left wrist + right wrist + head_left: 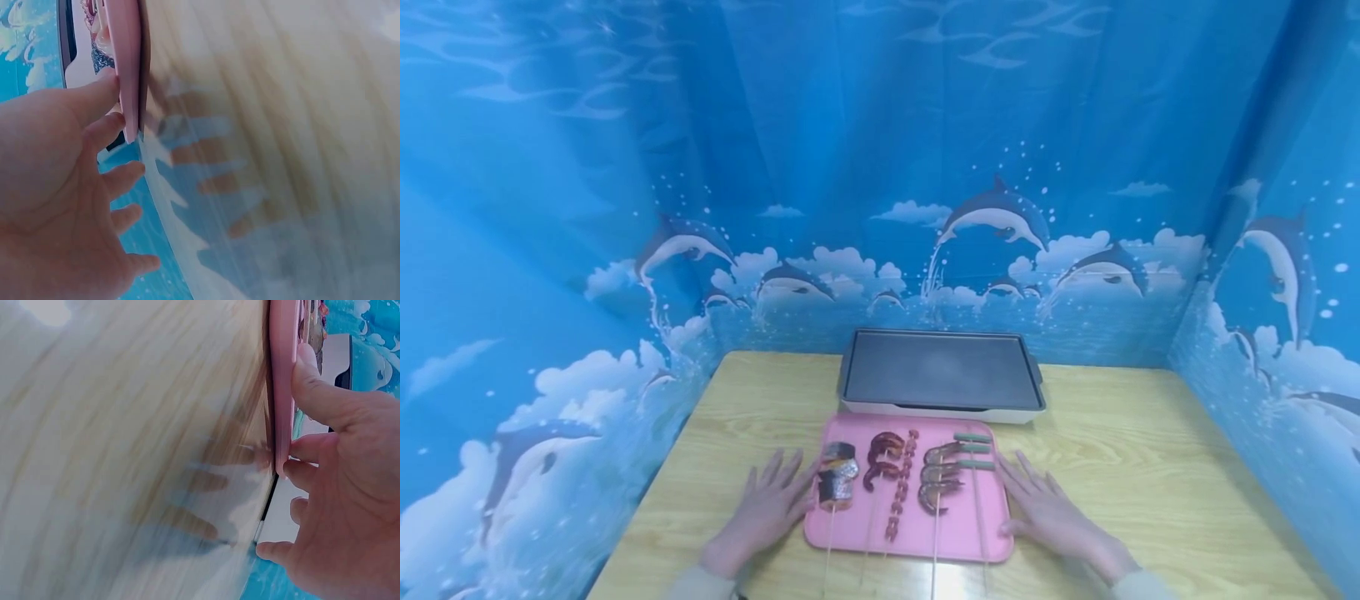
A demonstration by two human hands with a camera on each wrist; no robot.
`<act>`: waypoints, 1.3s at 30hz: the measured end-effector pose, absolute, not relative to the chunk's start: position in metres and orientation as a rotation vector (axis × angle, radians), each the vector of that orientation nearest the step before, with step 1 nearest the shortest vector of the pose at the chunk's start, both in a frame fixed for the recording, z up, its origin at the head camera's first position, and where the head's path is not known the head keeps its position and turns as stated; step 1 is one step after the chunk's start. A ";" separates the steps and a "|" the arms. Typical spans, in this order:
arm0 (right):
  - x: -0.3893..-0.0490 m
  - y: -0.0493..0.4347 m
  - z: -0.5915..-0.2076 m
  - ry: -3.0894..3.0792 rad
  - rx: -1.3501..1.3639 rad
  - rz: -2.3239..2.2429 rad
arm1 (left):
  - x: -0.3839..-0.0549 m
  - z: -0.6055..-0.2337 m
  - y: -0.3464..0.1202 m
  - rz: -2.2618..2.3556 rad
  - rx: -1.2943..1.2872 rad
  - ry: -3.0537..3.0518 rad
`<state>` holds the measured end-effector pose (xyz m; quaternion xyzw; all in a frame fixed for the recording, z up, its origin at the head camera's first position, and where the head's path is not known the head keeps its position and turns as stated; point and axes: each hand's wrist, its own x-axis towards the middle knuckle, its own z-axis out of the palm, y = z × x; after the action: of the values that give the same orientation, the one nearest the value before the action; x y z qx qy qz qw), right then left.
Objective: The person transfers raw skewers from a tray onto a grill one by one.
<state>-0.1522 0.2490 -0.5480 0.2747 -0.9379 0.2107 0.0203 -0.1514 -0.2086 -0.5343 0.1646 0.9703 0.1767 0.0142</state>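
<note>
Nearest the camera, at the lower edge of the head view, are pale fabric sleeves [700, 585], and ahead of them the person's left hand [767, 500] and right hand [1051, 512], one at each side of a pink rectangular tray [958, 542] with rounded corners, apparently plastic. The tray sits on the light wood-grain table [1097, 450], directly between the hands: to the right of the left hand and to the left of the right hand. Its long axis appears to run from one hand to the other; neither hand is noticeably nearer. Both hands are unclenched, fingers extended and spread; in the wrist views, the thumb and forefinger of each appear to meet the tray's edge, without curling round it. Across the tray, from left to right, lie a skewer of silver-and-dark fish pieces [837, 483], curled reddish-brown pieces [887, 472], a row of small red pieces [902, 483], a skewer of grey-brown shrimp [940, 472] and slim green pieces [976, 448]; thin sticks project past the near rim. Just beyond the tray stands a dark rectangular griddle [940, 367] in a pale casing; contact between the two cannot be determined. A blue dolphin-print curtain [820, 125] encloses the far side.
</note>
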 end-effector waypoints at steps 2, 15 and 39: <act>-0.150 0.253 -0.547 -2.920 0.833 0.663 | -0.152 -0.536 -0.204 0.546 0.530 3.032; -0.142 0.275 -0.532 -2.983 0.751 0.701 | -0.152 -0.527 -0.176 0.479 0.542 2.991; -0.147 0.297 -0.563 -2.759 0.725 0.482 | -0.152 -0.530 -0.154 0.482 0.604 3.056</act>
<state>-0.1470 0.2967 -0.5626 0.2487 -0.9463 0.1654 0.1237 -0.1517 -0.1542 -0.5296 0.1917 0.9695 0.1529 -0.0056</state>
